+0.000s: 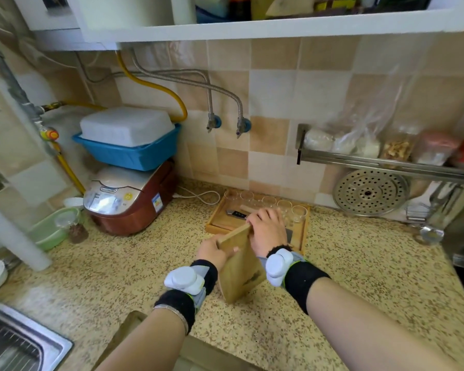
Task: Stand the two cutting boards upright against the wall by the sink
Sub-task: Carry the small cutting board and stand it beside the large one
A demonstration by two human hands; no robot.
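Observation:
A light wooden cutting board (240, 271) stands on its lower edge on the speckled counter (118, 277), tilted, in the middle of the view. My left hand (213, 251) grips its left top edge. My right hand (265, 227) closes over its top right edge. A second brownish board (123, 333) lies flat at the counter's front edge, partly hidden under my left forearm. The steel sink (19, 341) is at the bottom left. The tiled wall (273, 103) rises behind the counter.
Behind the board sits a wooden tray (220, 220) with several small glasses and a knife. A red rice cooker (129, 202) with a blue basin on top stands at the left. A perforated steamer plate (370, 192) leans on the wall under a metal rack at right.

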